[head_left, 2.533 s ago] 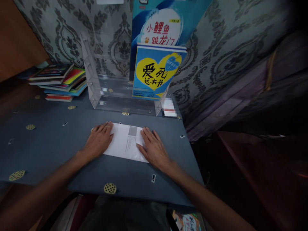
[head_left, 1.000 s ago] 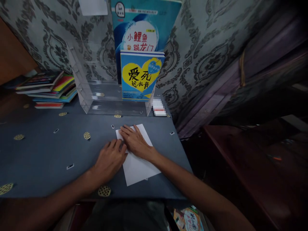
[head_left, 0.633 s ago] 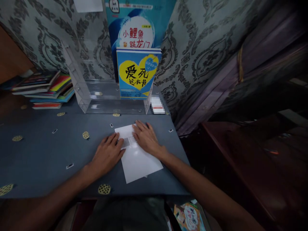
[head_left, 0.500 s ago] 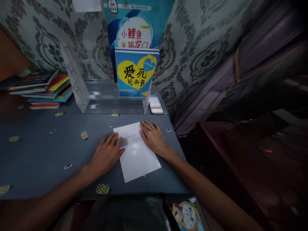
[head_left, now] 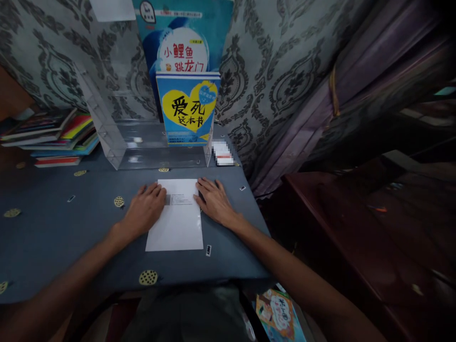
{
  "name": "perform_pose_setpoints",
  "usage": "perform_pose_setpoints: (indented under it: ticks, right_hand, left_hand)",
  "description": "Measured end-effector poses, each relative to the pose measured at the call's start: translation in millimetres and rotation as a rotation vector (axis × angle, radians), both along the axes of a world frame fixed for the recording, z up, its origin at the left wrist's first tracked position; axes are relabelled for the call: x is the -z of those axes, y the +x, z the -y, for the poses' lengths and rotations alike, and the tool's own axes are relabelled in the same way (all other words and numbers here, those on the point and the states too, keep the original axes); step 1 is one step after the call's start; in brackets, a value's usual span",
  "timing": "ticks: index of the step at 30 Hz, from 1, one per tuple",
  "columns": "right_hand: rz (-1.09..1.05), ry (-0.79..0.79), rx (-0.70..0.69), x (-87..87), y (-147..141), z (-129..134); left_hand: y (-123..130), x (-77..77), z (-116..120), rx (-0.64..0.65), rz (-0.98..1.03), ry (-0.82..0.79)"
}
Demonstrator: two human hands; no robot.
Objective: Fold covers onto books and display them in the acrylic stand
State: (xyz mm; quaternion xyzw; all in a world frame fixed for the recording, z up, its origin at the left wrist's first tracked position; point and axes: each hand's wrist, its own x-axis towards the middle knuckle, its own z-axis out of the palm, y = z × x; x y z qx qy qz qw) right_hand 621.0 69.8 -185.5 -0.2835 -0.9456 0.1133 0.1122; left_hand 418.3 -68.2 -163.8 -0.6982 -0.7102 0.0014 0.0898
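Note:
A white sheet [head_left: 177, 228] with a small block of print lies flat on the dark cloth-covered table. Whether it is a single leaf or a thin booklet, I cannot tell. My left hand [head_left: 145, 207] is at its left edge, fingers bent together over the margin and partly covering a grey printed patch. On the opposite side, my right hand [head_left: 214, 202] rests palm down with fingers spread, its thumb and fingertips touching the right edge near the upper corner.
Behind the sheet stands a clear acrylic rack [head_left: 156, 159] holding a blue book with a yellow heart [head_left: 188, 109] and a taller teal book [head_left: 221, 33]. Several stacked books [head_left: 64, 135] lie at left. A pixelated small item [head_left: 223, 154] is beside the rack. Another book [head_left: 280, 316] sits below the table edge.
The sheet has turned clockwise from a tilted position and now lies nearly straight, with both hands still at its edges. The whole view has shifted slightly, moving the rack and books leftward.

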Motion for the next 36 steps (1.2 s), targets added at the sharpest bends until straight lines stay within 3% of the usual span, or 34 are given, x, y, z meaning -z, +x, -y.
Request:
perform_pose_setpoints:
  ticks: [3, 6, 9, 13, 24, 36]
  right_hand:
    - [-0.009, 0.014, -0.001, 1.8, -2, -1]
    - [-0.012, 0.033, -0.008, 2.9, 0, -2]
    - [-0.018, 0.053, -0.033, 3.2, 6, 0]
    - [-0.048, 0.066, -0.105, 5.7, 20, 12]
    - [-0.179, 0.099, -0.329, 14.4, 70, 65]
    - [-0.279, 0.095, -0.374, 24.8, 82, 81]
  left_hand:
    - [3, 0.1, -22, 0.104, 0.083, 0.031]
    - [8, 14.8, -47, 0.267, 0.269, 0.081]
    - [8, 32.0, -61, 0.344, 0.34, 0.113]
    - [3, 40.8, -61, 0.336, 0.343, 0.107]
    - [6, 36.8, -57, 0.315, 0.314, 0.062]
    - [7, 39.1, -56, 0.296, 0.306, 0.078]
